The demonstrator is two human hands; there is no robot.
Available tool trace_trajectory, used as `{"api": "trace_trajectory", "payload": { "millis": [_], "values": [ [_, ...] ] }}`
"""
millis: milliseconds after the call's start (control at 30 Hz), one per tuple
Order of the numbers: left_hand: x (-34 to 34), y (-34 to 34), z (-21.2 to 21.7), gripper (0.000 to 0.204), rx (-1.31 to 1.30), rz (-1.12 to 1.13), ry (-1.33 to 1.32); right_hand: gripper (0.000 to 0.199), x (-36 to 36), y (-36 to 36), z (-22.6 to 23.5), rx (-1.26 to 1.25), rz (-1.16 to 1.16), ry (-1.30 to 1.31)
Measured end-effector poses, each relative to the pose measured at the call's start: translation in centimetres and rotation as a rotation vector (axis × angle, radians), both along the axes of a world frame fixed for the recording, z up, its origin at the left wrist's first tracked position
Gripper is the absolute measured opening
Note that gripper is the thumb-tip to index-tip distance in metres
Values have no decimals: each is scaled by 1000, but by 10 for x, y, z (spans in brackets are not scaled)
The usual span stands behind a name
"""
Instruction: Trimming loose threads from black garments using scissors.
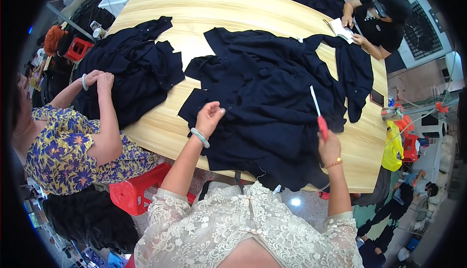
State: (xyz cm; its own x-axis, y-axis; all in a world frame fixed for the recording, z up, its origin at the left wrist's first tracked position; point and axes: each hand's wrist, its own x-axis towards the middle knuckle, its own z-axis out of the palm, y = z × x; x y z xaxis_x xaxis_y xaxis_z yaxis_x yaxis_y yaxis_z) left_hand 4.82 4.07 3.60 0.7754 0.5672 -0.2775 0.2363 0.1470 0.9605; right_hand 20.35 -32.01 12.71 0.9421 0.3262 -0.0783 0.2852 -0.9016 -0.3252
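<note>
From where I stand, the wearer's right hand [331,147] has its fingers wrapped round a red-handled tool [321,123], its slim pale shaft pointing up and away over the dark navy garment [262,102]. That garment lies rumpled across the middle of the wooden table [182,4], its near edge hanging over the side. The left hand [209,120] is above the cloth's left part, fingers curled in toward the thumb; I can't tell whether they pinch anything. To the left, a co-worker in a floral top [63,151] has both hands at another dark garment [131,80]. Across the table, a person in a black cap [398,5] holds a white notebook [341,29].
</note>
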Motion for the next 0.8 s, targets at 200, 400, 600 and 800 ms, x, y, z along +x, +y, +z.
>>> {"api": "trace_trajectory", "payload": {
  "millis": [200,400,600,800],
  "values": [
    [15,-17,27,41,841,-295,236,20,-31,32,9,-22,144,-16],
    [-2,-30,68,15,917,-639,-231,49,-31,65,6,245,336,58],
    [-65,-57,71,11,651,-981,106,52,-44,77,-19,246,406,226],
    [-59,-70,47,26,-163,-227,211,24,-60,45,-10,59,373,368]
  ]
}}
